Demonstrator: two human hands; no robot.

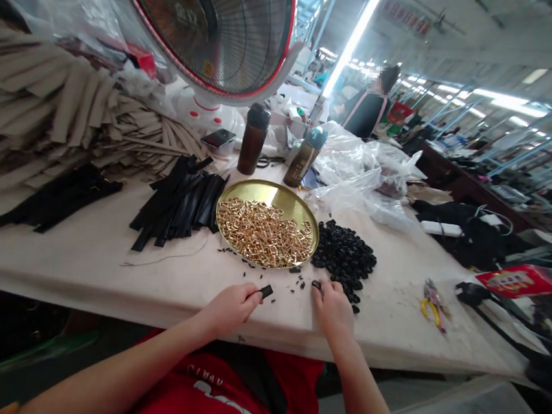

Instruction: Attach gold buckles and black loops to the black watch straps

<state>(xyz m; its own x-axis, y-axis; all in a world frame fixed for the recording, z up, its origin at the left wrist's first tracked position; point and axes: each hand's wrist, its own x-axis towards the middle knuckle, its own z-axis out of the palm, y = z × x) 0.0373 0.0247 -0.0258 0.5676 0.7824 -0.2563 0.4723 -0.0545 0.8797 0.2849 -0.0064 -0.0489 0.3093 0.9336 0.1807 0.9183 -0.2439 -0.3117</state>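
Between the thumb and fingers of my left hand [233, 307] is a short black strip [266, 291], its end sticking out to the right. My right hand [333, 309] pinches a small black oval piece [316, 284] beside a heap of similar black pieces [345, 249]. Beyond both hands lies a round gold tray [300, 204] with many small gold metal fittings [268, 235] in it. Tiny black scraps [300, 282] are scattered on the table between my hands. A pile of black zipper-like strips [183, 204] lies left of the tray.
A large red-rimmed fan heater [215, 25] stands behind the cloth-covered table [150, 292]. Two bottles [254, 140] are behind the tray. Bundled beige strips [37, 93] fill the left; clear plastic bags [362, 170] and yellow-handled pliers [433, 307] lie right. A person [367, 111] is in the background.
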